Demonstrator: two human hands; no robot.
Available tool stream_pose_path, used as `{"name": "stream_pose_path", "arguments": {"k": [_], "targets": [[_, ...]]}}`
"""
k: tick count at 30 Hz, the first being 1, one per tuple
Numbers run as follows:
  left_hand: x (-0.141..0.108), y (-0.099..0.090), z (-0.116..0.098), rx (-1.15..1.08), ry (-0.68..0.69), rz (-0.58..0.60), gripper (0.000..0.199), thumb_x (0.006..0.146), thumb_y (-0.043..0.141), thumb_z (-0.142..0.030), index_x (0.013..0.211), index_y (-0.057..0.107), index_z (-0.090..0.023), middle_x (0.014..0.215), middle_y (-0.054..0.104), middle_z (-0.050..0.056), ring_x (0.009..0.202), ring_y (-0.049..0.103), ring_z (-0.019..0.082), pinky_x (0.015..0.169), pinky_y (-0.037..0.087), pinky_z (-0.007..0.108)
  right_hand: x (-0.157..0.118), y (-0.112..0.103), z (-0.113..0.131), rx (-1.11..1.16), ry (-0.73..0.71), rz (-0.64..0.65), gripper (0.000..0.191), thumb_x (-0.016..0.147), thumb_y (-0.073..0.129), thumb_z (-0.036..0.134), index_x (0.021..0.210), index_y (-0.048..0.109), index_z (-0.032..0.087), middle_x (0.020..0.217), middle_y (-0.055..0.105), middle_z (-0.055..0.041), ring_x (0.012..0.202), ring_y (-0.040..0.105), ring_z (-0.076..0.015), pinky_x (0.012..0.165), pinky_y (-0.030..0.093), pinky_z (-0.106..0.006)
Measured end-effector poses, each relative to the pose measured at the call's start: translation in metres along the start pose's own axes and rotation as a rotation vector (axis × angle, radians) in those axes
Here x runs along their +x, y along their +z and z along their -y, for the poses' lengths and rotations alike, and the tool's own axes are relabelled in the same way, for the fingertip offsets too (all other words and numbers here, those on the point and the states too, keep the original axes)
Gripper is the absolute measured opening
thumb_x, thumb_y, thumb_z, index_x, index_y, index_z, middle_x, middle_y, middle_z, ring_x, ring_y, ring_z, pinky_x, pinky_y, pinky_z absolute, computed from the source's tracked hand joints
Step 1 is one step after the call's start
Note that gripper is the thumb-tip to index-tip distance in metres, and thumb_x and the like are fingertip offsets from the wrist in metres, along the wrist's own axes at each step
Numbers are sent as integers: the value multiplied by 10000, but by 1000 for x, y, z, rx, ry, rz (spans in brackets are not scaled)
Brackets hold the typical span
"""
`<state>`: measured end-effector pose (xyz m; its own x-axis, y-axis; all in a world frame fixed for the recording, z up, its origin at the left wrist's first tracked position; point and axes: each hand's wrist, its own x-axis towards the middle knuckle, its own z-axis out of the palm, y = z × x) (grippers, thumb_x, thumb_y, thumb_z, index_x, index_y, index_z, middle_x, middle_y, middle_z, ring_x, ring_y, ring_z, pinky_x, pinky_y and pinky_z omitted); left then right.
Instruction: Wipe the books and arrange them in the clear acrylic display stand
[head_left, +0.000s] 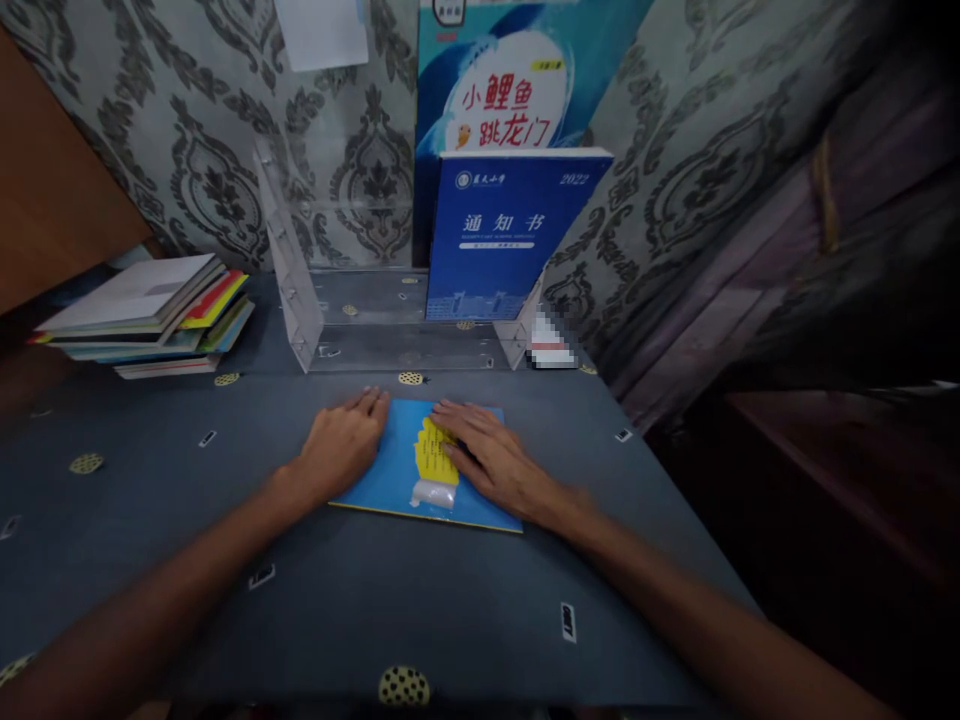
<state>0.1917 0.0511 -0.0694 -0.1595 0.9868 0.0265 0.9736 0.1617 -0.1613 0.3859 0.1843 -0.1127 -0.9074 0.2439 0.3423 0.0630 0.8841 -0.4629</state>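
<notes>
A light-blue book point(401, 470) with a yellow patch on its cover lies flat on the dark grey table. My left hand point(349, 440) rests on its left edge, palm down, the fingers pointing away from me and fairly close together. Across the book's right half lies my right hand point(495, 460), its fingers stretched out and the thumb apart, beside the yellow patch. Behind the book stands a clear rack point(405, 347). A dark-blue book point(502, 240) is upright at the rack's right side, in front of a taller teal book point(577, 60).
A stack of books and booklets point(150, 310) sits at the back left of the patterned table point(360, 600). A small white item point(551, 345) is right of the rack. Patterned wallpaper rises behind, and a curtain point(750, 250) hangs at the right.
</notes>
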Motion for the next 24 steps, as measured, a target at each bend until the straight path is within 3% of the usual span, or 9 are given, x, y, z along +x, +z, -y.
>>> {"name": "stream_pose_path", "arguments": {"k": [4, 7, 10, 13, 16, 19, 24], "targets": [[0, 2, 13, -27, -109, 18, 417, 1035, 366, -220, 1409, 533, -144, 1389, 626, 169, 1135, 694, 317, 873, 597, 466, 0, -5, -8, 29, 27, -12, 411, 1013, 463, 314, 1390, 575, 196, 1471, 568, -123, 1403, 491, -265, 1168, 391, -565], [1, 7, 17, -36, -87, -45, 398, 1031, 381, -218, 1364, 575, -118, 1395, 621, 173, 1219, 648, 307, 973, 554, 459, 0, -11, -19, 46, 76, -37, 389, 1010, 459, 299, 1351, 620, 200, 1432, 604, -120, 1341, 558, -255, 1141, 433, -536], [0, 14, 19, -13, 24, -195, 382, 1012, 394, -177, 1316, 610, -94, 1409, 605, 189, 1310, 578, 312, 1099, 451, 499, 0, -18, -29, 66, 120, -46, 371, 1011, 440, 268, 1301, 665, 212, 1341, 674, -109, 1277, 610, -238, 1099, 479, -492], [-5, 17, 10, -62, 245, -297, 390, 1039, 380, -276, 1296, 622, -109, 1403, 615, 172, 1337, 549, 311, 1143, 391, 536, 0, -23, -34, 43, 116, -86, 351, 997, 465, 259, 1258, 696, 216, 1291, 698, -105, 1240, 620, -247, 1061, 496, -485], [-16, 16, -9, -157, 445, -259, 531, 1017, 413, -516, 1350, 579, -137, 1428, 597, 152, 1359, 514, 306, 1129, 412, 518, 0, -23, -34, -43, 104, -129, 330, 969, 498, 234, 1210, 723, 213, 1190, 706, -111, 1116, 632, -262, 989, 516, -497], [-25, 13, -25, -167, 519, -207, 754, 924, 465, -684, 1427, 498, -123, 1481, 534, 184, 1400, 443, 361, 1125, 388, 576, 0, -21, -33, -99, 95, -143, 330, 958, 504, 218, 1192, 735, 197, 1027, 677, -107, 985, 608, -252, 905, 531, -453], [-29, 9, -33, -51, 523, -185, 688, 943, 492, -620, 1415, 509, -118, 1413, 579, 212, 1318, 522, 378, 1058, 444, 558, 0, -20, -32, -131, 89, -123, 340, 965, 489, 228, 1191, 729, 143, 950, 637, -108, 942, 577, -253, 883, 510, -427]]}}
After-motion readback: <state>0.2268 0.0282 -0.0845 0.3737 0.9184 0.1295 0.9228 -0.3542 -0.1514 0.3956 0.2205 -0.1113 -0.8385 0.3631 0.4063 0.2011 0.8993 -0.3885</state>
